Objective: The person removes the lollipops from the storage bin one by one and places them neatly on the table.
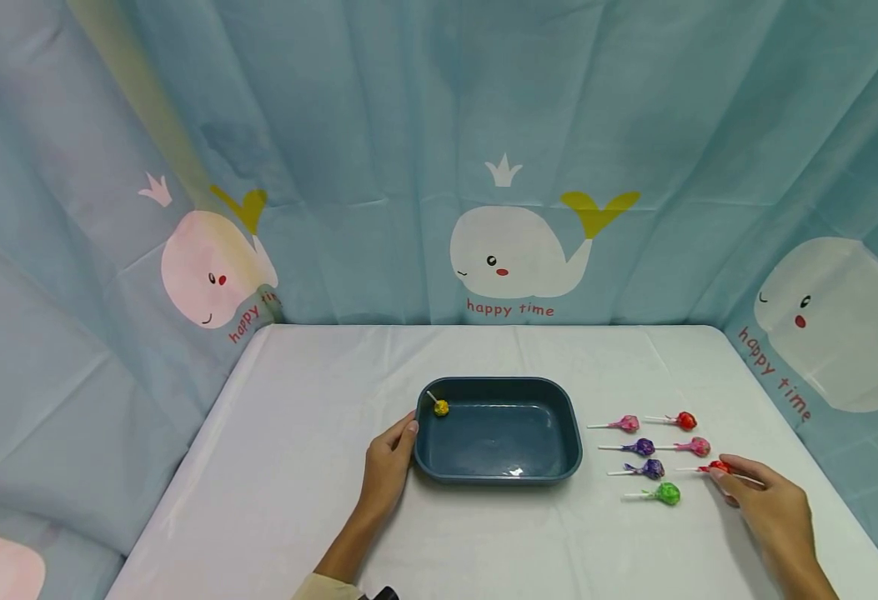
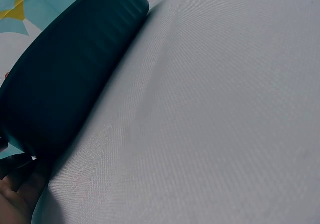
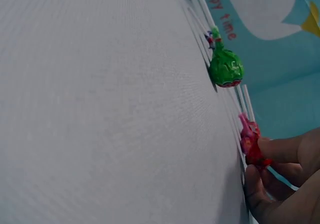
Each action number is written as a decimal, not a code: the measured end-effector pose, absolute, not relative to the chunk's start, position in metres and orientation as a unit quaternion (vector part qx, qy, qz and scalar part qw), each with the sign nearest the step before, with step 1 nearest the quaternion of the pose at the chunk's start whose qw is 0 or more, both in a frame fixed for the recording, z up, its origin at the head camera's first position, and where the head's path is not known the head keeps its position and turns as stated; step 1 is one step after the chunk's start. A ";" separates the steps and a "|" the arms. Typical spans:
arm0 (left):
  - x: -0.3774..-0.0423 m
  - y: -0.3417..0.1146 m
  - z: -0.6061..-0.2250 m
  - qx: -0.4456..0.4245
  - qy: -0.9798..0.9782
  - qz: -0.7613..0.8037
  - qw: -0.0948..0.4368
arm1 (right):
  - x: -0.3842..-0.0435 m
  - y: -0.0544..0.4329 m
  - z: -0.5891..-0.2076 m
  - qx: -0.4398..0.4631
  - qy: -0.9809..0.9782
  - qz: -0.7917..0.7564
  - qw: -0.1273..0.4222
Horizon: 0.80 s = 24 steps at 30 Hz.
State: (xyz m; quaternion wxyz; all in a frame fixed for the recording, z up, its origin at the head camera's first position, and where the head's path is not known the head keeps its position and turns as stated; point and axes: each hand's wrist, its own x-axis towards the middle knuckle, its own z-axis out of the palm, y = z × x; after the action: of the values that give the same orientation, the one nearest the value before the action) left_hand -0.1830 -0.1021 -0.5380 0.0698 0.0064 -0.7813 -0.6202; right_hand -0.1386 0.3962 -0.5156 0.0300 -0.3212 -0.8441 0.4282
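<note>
A dark blue tray [image 1: 499, 480] stands mid-table with a yellow lollipop [image 1: 441, 407] in its far left corner. My left hand [image 1: 388, 467] holds the tray's left end; the left wrist view shows fingers [image 2: 30, 184] against that end of the tray [image 2: 70, 74]. At the right, my right hand [image 1: 772, 504] pinches the head of a red lollipop [image 1: 716, 467] between thumb and fingers, low over the cloth. In the right wrist view the red wrapper [image 3: 255, 154] shows between the fingertips. A green lollipop [image 1: 667, 493] lies nearest to the front.
Beside the tray lie two purple lollipops [image 1: 644, 447], two pink lollipops [image 1: 628, 423] and another red lollipop [image 1: 685, 421], sticks pointing left. White cloth [image 1: 296, 433] covers the table. A blue curtain [image 1: 378, 250] with whale prints hangs behind and along both sides.
</note>
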 end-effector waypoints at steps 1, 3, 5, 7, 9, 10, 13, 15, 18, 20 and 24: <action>-0.183 -0.102 -0.538 0.007 -0.781 -0.620 0.069 | -0.139 0.396 -0.516 -0.321 -0.846 0.425 0.030; -0.183 -0.102 -0.539 0.007 -0.782 -0.620 0.069 | -0.140 0.396 -0.516 -0.320 -0.848 0.422 0.030; -0.183 -0.102 -0.539 0.007 -0.782 -0.619 0.068 | -0.141 0.396 -0.517 -0.319 -0.848 0.422 0.030; -0.184 -0.102 -0.540 0.008 -0.784 -0.617 0.067 | -0.142 0.396 -0.518 -0.319 -0.848 0.421 0.031; -0.184 -0.102 -0.540 0.010 -0.786 -0.615 0.067 | -0.143 0.396 -0.518 -0.317 -0.851 0.418 0.031; -0.184 -0.102 -0.540 0.010 -0.786 -0.614 0.068 | -0.144 0.396 -0.519 -0.316 -0.852 0.417 0.032; -0.184 -0.102 -0.540 0.010 -0.786 -0.614 0.069 | -0.144 0.396 -0.520 -0.315 -0.856 0.410 0.033; -0.184 -0.102 -0.540 0.010 -0.786 -0.614 0.070 | -0.145 0.396 -0.520 -0.314 -0.856 0.409 0.033; -0.184 -0.102 -0.539 0.009 -0.785 -0.616 0.071 | -0.144 0.396 -0.520 -0.317 -0.854 0.411 0.028; -0.184 -0.102 -0.539 0.008 -0.783 -0.617 0.073 | -0.143 0.397 -0.519 -0.316 -0.853 0.414 0.026; -0.183 -0.102 -0.538 0.008 -0.780 -0.621 0.070 | -0.141 0.397 -0.514 -0.318 -0.852 0.415 0.033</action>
State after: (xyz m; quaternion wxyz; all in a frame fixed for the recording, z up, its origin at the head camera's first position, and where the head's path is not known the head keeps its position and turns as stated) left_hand -0.1832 -0.1020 -0.5384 0.0700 0.0077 -0.7803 -0.6215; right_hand -0.1414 0.3968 -0.5143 0.0326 -0.3184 -0.8516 0.4150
